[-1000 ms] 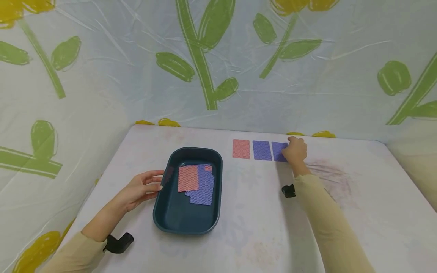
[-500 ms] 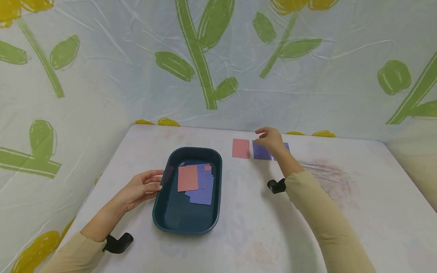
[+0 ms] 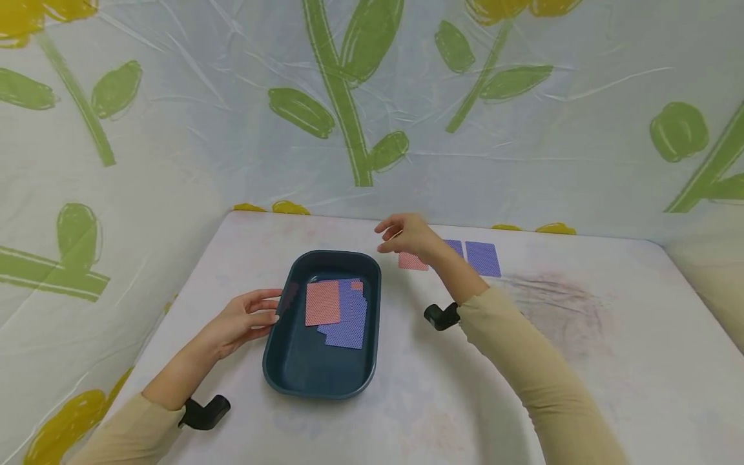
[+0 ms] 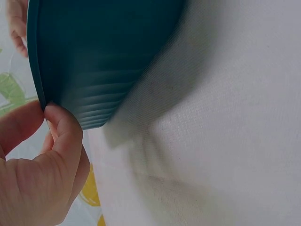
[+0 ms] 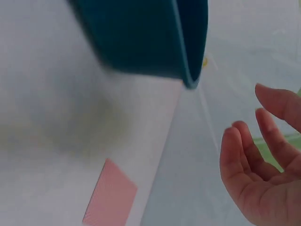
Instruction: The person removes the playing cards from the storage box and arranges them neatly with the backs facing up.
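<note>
A dark teal tray [image 3: 302,371] stands on the table, with a red-backed playing card [image 3: 322,303] lying over several blue-backed playing cards [image 3: 347,332] inside. My left hand [image 3: 238,323] pinches its left rim between thumb and finger, as the left wrist view shows at the tray wall [image 4: 103,52]. Above the table, just beyond the tray's far right corner, my right hand [image 3: 411,235] hovers with loosely bent fingers and nothing in them. Behind it a row of cards lies flat: a partly hidden red card [image 3: 412,262], a partly covered blue card [image 3: 454,247] and another blue card [image 3: 483,259].
The white table [image 3: 418,400] meets a pale wall covering [image 3: 407,187] with painted flowers right behind the card row. A dark smudge [image 3: 546,294] marks the table at the right. Each wrist carries a black camera mount [image 3: 206,413].
My right hand has lifted off the rightmost blue card and moved left, over the row, towards the tray. That card stays on the table. The left hand keeps its place at the rim.
</note>
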`<control>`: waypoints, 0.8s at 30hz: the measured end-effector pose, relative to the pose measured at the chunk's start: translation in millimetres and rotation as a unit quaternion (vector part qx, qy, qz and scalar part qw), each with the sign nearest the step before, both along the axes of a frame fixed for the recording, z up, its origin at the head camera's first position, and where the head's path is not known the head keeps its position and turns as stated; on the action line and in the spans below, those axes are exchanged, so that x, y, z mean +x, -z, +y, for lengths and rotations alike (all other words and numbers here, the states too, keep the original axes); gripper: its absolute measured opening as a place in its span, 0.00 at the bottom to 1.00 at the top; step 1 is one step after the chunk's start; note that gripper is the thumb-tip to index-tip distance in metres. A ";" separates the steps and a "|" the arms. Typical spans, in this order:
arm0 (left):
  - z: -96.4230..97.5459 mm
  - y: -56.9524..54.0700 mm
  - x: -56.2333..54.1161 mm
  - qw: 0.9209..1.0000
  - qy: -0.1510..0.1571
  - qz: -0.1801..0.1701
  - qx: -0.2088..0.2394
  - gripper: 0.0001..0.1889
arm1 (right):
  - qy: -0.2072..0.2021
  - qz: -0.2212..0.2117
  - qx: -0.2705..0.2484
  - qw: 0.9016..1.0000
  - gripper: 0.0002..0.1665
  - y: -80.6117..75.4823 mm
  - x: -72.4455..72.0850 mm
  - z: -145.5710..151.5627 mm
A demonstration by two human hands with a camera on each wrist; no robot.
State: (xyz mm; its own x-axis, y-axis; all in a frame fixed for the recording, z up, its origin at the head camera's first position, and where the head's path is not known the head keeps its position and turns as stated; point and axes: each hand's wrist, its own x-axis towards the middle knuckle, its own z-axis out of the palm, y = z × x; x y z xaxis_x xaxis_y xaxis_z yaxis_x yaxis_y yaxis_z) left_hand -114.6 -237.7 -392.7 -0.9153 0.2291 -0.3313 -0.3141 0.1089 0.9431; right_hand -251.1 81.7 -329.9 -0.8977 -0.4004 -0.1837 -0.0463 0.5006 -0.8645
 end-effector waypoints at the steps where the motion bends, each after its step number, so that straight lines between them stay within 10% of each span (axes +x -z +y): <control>1: 0.5 0.2 0.0 1.000 0.000 0.000 0.001 0.31 | -0.017 0.001 0.003 1.000 0.22 -0.6 1.0 -4.3; 9: 3.8 0.9 0.4 1.000 0.003 -0.003 0.003 0.31 | -0.145 -0.011 0.051 0.988 0.25 3.4 7.3 -32.9; 24: 1.0 -0.8 0.5 1.000 -0.003 0.000 -0.001 0.31 | -0.157 -0.024 0.069 0.985 0.25 21.3 6.3 -78.8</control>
